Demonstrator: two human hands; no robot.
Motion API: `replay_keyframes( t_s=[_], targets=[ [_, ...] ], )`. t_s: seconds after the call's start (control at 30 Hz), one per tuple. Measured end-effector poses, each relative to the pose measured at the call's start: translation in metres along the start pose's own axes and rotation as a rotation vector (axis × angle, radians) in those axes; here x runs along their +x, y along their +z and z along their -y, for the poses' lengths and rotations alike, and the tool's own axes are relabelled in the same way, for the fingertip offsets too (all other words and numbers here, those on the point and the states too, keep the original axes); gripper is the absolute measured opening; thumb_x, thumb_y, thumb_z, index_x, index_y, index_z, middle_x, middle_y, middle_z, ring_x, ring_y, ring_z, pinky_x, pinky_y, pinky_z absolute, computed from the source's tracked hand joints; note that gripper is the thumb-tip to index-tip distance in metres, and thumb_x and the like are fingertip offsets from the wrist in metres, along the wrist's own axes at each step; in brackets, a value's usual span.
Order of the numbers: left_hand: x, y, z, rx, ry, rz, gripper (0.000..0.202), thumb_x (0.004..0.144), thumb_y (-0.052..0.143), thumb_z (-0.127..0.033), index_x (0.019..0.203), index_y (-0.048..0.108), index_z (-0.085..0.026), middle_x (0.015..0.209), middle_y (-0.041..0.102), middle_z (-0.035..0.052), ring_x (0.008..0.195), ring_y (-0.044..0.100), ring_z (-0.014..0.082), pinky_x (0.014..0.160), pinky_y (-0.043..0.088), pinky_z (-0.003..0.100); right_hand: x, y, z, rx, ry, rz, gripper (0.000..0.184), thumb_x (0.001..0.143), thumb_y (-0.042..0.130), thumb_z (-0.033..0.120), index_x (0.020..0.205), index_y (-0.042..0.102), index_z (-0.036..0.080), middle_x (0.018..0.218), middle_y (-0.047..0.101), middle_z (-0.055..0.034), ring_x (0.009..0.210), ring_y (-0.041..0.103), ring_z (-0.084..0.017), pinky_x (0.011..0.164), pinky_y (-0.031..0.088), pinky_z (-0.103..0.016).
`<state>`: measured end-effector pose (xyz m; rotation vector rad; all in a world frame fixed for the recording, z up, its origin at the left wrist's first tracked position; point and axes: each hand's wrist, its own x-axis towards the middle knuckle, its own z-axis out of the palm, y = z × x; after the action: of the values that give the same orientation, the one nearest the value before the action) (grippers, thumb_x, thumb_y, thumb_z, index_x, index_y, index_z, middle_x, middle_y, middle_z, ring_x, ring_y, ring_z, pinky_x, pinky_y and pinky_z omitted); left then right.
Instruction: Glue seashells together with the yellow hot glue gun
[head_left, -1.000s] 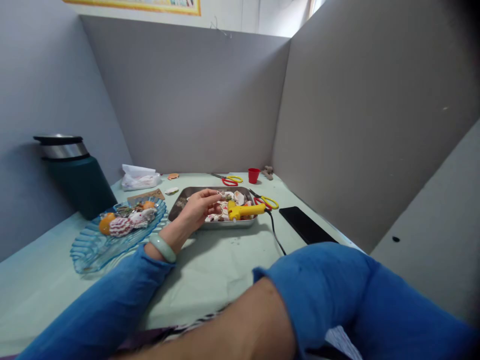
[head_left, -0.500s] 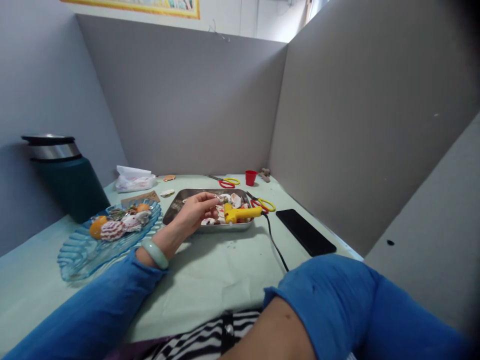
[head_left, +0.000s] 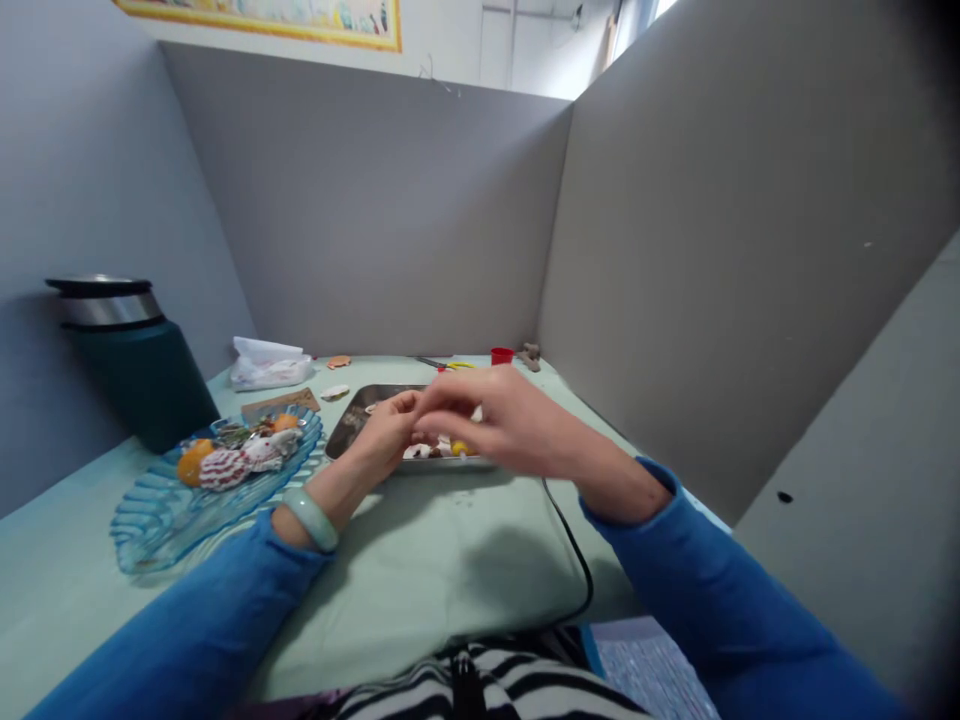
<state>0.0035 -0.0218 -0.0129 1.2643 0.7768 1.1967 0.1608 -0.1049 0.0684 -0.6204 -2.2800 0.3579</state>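
Observation:
My left hand (head_left: 381, 438), with a pale green bangle (head_left: 311, 518) on its wrist, is pinched closed over the metal tray (head_left: 346, 428). What its fingertips hold is too small or hidden to name. My right hand (head_left: 504, 420) reaches in from the right, its thumb and fingers brought together at the left fingertips; anything between them is hidden. Small white and brown pieces (head_left: 424, 451) lie in the tray beneath the hands. A bit of the yellow glue gun (head_left: 460, 448) shows under my right hand, and its black cord (head_left: 574, 545) runs toward me.
On the left stand a blue glass dish (head_left: 139, 530) with shell-like and orange ornaments and a dark green bottle (head_left: 142, 375). Behind are a plastic packet (head_left: 270, 365), scissors (head_left: 459, 365) and a red cup (head_left: 501, 356). Grey partitions (head_left: 360, 210) enclose the table.
My right hand has come up from the lower edge to meet my left fingertips. It now covers most of the glue gun, and the nearer scissors and phone are hidden. My left hand stays nearly still.

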Motion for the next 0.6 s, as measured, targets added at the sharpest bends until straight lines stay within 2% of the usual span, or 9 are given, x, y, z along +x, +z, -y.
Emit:
replay_keyframes(
  t_s=[0.03,0.1,0.17,0.23,0.33,0.43,0.6],
  targets=[
    [0.0,0.0,0.0,-0.004,-0.006,0.009,0.022,0.06,0.076,-0.021,0.076,0.062,-0.015,0.068,0.061,-0.0003,0.05,0.054,0.0083,0.05,0.047,0.022,-0.001,-0.005,-0.02,-0.12,0.106,-0.084,0.016,0.086,0.052,0.024,0.078,0.066,0.019,0.068,0.062,0.001,0.062,0.054,-0.011,0.058,0.04,-0.023],
    [0.002,0.0,0.001,-0.018,-0.03,0.018,0.025,0.061,0.076,-0.022,0.079,0.061,-0.014,0.068,0.059,-0.0008,0.049,0.054,0.0073,0.05,0.047,0.022,-0.002,-0.005,-0.06,-0.232,0.267,-0.119,0.016,0.083,0.054,0.023,0.072,0.064,0.018,0.061,0.059,0.001,0.057,0.052,-0.011,0.054,0.037,-0.023],
    [0.004,-0.001,0.003,-0.033,-0.032,0.019,0.027,0.061,0.076,-0.021,0.082,0.06,-0.013,0.068,0.059,-0.0009,0.049,0.055,0.0071,0.05,0.047,0.021,-0.004,0.006,-0.091,-0.224,0.323,-0.145,0.011,0.081,0.057,0.025,0.079,0.065,0.017,0.065,0.062,0.0004,0.059,0.054,-0.011,0.054,0.037,-0.023],
    [0.005,-0.002,0.004,-0.045,-0.019,0.022,0.029,0.062,0.076,-0.021,0.084,0.06,-0.013,0.068,0.059,-0.0008,0.049,0.055,0.007,0.051,0.048,0.022,-0.005,0.02,-0.108,-0.176,0.313,-0.151,0.014,0.082,0.059,0.029,0.089,0.064,0.018,0.072,0.064,-0.0004,0.062,0.056,-0.012,0.056,0.039,-0.023],
    [0.007,-0.004,0.007,-0.054,-0.001,0.022,0.029,0.062,0.075,-0.02,0.085,0.059,-0.014,0.07,0.06,-0.0005,0.049,0.056,0.0071,0.051,0.048,0.022,-0.006,0.035,-0.112,-0.123,0.255,-0.137,0.017,0.084,0.055,0.03,0.094,0.062,0.018,0.073,0.064,-0.0004,0.063,0.056,-0.011,0.058,0.04,-0.023],
    [0.007,-0.004,0.009,-0.031,0.009,0.011,0.027,0.063,0.074,-0.019,0.083,0.057,-0.015,0.067,0.059,-0.001,0.048,0.056,0.0083,0.049,0.047,0.023,-0.007,0.039,-0.108,-0.047,0.239,-0.119,0.019,0.084,0.055,0.03,0.097,0.06,0.017,0.076,0.065,-0.0015,0.064,0.058,-0.012,0.057,0.041,-0.023],
    [0.007,-0.002,0.01,0.027,0.034,0.01,0.024,0.064,0.073,-0.02,0.081,0.057,-0.013,0.069,0.06,0.0001,0.048,0.055,0.0076,0.049,0.047,0.023,-0.009,0.045,-0.109,-0.224,0.262,-0.184,0.014,0.082,0.059,0.028,0.089,0.062,0.018,0.078,0.066,-0.0036,0.068,0.058,-0.014,0.061,0.041,-0.025]
  ],
)
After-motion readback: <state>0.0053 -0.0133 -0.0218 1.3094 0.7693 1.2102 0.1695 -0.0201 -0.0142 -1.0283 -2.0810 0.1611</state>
